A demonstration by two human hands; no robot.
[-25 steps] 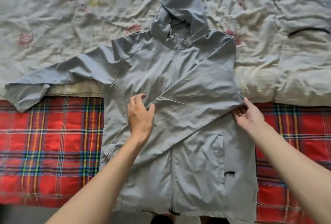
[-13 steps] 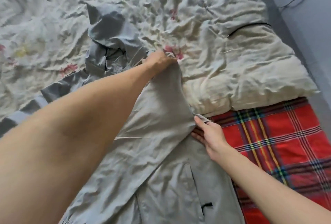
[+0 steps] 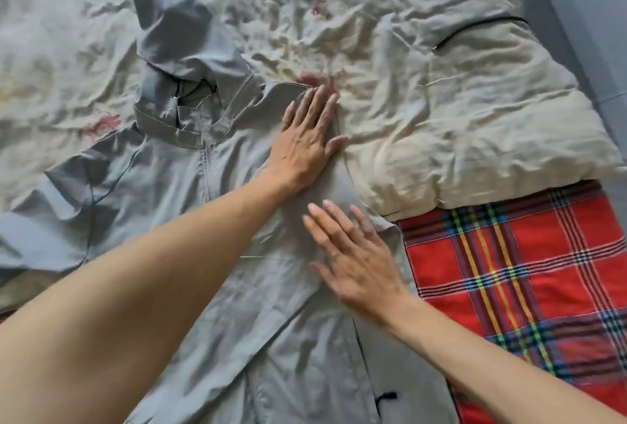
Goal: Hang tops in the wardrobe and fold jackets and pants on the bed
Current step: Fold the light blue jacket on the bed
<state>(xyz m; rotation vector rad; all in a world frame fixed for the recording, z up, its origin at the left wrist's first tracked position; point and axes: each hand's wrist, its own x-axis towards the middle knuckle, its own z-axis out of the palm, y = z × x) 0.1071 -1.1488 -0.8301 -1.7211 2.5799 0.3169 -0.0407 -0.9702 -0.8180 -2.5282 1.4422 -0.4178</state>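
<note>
Grey and thin, the hooded jacket lay front-up on the bed, zip closed, its long axis running from the hood at 11 o'clock to the hem at 6 o'clock. Both hands were spread flat on its folded-in side at 3 o'clock. The left hand pressed the shoulder, and the right hand lay just below it, beside the red plaid blanket. The other sleeve stretched out to 9 o'clock, well apart from both hands. The left arm was nearer it, and that sleeve looked the likely next fold.
</note>
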